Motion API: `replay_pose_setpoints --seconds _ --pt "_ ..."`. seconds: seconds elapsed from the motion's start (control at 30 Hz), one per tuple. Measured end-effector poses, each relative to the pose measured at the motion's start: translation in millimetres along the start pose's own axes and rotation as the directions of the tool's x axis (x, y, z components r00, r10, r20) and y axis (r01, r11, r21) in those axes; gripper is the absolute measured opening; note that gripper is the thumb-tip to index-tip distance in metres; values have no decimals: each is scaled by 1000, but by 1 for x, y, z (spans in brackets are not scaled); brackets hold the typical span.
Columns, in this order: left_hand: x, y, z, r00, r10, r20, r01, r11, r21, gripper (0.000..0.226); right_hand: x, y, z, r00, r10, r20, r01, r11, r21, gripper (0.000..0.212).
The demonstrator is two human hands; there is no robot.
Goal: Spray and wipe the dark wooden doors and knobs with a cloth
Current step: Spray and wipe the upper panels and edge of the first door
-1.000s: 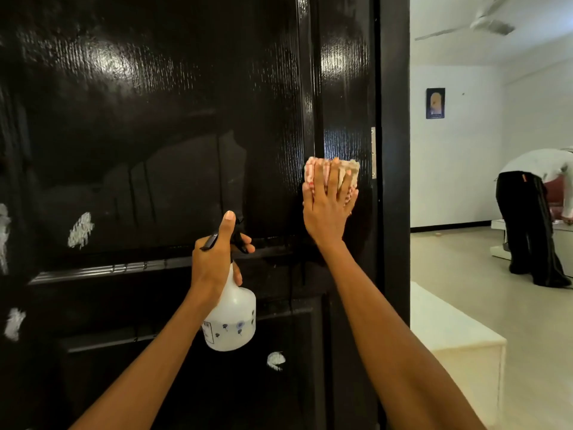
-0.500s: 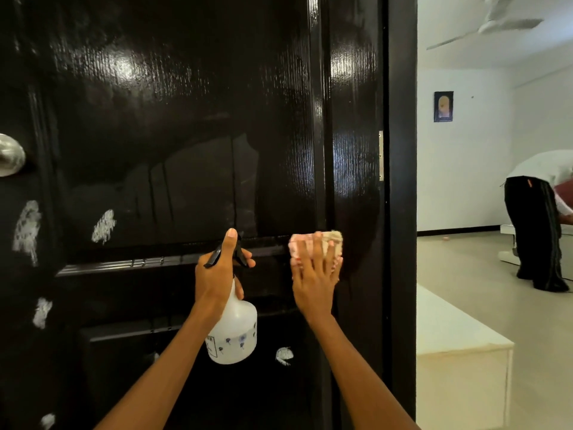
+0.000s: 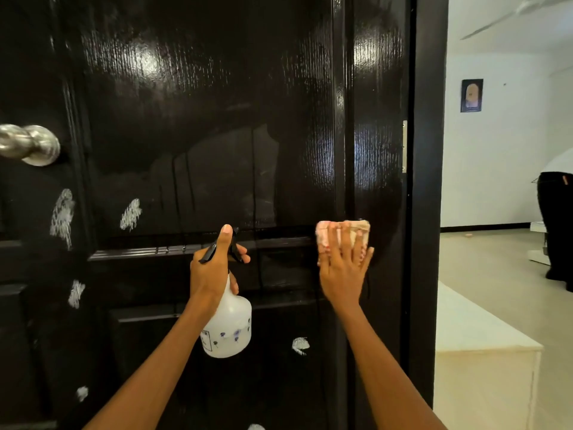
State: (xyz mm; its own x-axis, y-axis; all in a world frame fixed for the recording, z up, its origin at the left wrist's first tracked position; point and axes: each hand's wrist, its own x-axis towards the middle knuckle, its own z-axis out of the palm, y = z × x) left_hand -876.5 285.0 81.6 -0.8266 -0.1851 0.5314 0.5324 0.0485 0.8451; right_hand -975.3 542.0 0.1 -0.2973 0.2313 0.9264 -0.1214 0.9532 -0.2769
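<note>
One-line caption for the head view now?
Right hand presses cloth to dark door; left hand holds spray bottle.

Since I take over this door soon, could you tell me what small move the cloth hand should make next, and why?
Probably slide the cloth left along the rail. The right hand presses it flat on the door near the hinge edge, and drip streaks run down the panel to its left. The left hand only holds the spray bottle, so wiping seems due before more spraying.

door (image 3: 217,119): glossy black, white smudges | spray bottle (image 3: 228,327): white, blue flowers | cloth (image 3: 341,232): pink-beige | knob (image 3: 29,144): silver
</note>
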Motion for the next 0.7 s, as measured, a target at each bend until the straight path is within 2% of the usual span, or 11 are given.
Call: replay_pose_setpoints --seconds 0.1,0.17,0.33,0.53,0.6,0.7 --pt "1 -5 -3 1000 -19 -3 19 1000 0 67 9 -4 0 973 229 27 -230 969 93 63" --pt "-1 -8 -4 999 -36 7 36 999 7 68 7 -13 3 962 268 59 -274 952 139 63" --pt "-5 -17 5 992 -124 24 122 991 54 75 -16 2 4 998 18 61 -24 994 107 66" --pt "2 -26 1 974 -227 -21 228 974 20 76 -19 -19 10 997 -68 41 64 993 96 68" --pt "1 -28 -5 974 -226 -31 227 974 16 74 -19 -45 15 994 -109 26 107 991 76 66" --pt "0 -29 -18 978 -198 -72 199 980 10 74 -14 -95 24 996 -92 16 91 993 79 62"
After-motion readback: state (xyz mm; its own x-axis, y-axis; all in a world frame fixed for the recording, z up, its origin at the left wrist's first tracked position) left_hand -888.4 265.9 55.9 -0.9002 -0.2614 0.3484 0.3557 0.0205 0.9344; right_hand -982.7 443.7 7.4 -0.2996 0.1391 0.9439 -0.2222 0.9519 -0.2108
